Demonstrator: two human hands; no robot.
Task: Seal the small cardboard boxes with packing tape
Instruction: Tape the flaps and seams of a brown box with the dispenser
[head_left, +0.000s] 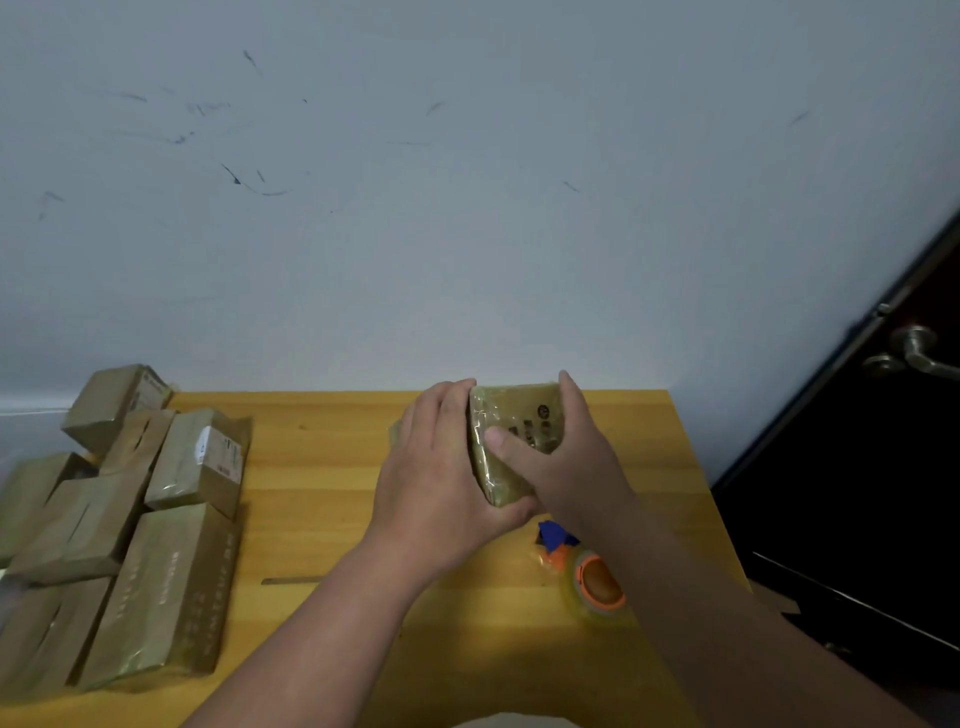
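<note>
A small cardboard box (511, 415), brown with shiny clear tape over it and dark print on its top, sits tilted near the far edge of the wooden table (311, 493). My left hand (441, 478) grips its left side, thumb under the near corner. My right hand (561, 457) wraps over its right side, thumb pressing on the top face. A tape dispenser (592, 574), orange with a blue blade guard and a clear roll, lies on the table just under my right forearm.
Several taped cardboard boxes (156, 587) are piled at the table's left, some stacked and leaning. A grey wall stands right behind the table. A dark door with a metal handle (919, 358) is at the right.
</note>
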